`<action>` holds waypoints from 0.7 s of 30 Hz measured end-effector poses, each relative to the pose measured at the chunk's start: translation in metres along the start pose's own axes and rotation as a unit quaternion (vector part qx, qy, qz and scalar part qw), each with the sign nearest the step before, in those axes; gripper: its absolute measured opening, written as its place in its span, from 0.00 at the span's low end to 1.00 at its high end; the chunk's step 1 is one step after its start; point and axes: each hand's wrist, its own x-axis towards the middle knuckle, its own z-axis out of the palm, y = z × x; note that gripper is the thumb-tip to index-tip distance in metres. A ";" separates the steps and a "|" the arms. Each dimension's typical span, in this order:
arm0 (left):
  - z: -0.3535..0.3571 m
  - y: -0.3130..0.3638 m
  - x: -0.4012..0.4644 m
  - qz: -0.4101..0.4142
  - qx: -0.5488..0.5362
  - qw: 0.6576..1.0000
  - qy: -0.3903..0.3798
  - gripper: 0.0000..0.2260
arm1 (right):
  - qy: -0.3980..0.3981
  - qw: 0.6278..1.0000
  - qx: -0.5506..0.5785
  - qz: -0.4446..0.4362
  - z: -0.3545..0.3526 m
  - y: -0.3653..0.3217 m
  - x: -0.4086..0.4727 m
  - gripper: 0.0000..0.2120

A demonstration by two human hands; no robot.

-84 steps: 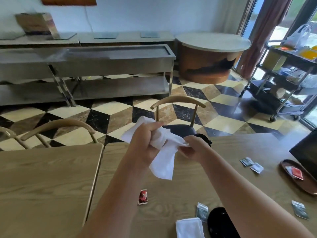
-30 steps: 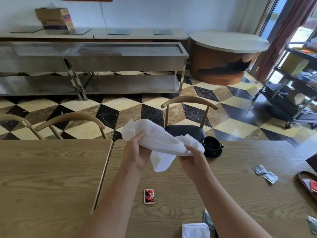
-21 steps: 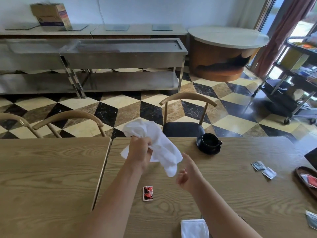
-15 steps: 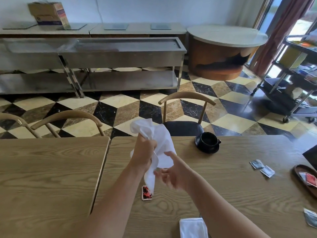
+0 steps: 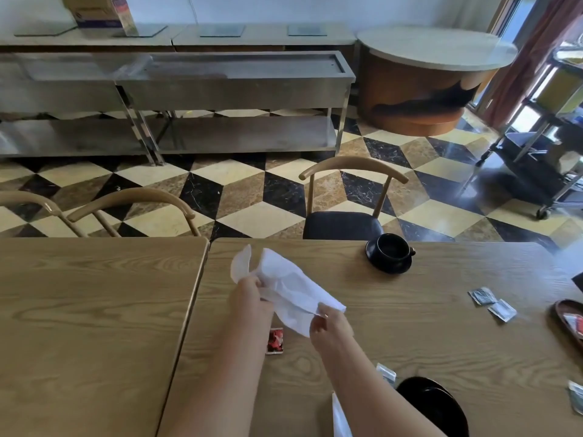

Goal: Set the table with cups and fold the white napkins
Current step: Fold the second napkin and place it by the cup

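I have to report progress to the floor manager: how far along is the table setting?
Done: one black cup sits on its saucer at the far edge, and a folded napkin lies at the near edge. In hand: the left hand and right hand hold a white napkin, still unfolded. Left: folding it; further cups and napkins cannot be judged.

napkin (image 5: 290,288) white soft cloth | table (image 5: 441,335) matt grained wood | cup (image 5: 392,247) glossy black | floor (image 5: 252,197) polished marble
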 end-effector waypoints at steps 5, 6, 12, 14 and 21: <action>-0.056 -0.050 0.023 -0.118 -0.090 0.976 0.157 0.18 | 0.016 0.998 -0.046 -0.041 -0.034 -0.028 0.035 0.16; -0.061 -0.053 0.026 -0.147 -0.067 0.970 0.180 0.19 | 0.009 0.994 -0.092 -0.051 -0.033 -0.029 0.038 0.17; -0.037 -0.005 0.054 -0.153 -0.145 0.969 0.131 0.20 | -0.081 0.980 -0.173 -0.063 0.011 -0.075 0.022 0.15; -0.016 0.029 0.066 -0.124 -0.148 0.978 0.073 0.18 | -0.132 0.985 -0.075 -0.080 0.040 -0.108 0.016 0.11; 0.059 0.143 0.053 0.102 -0.035 0.991 -0.085 0.18 | -0.233 0.956 0.128 -0.121 0.118 -0.195 -0.047 0.03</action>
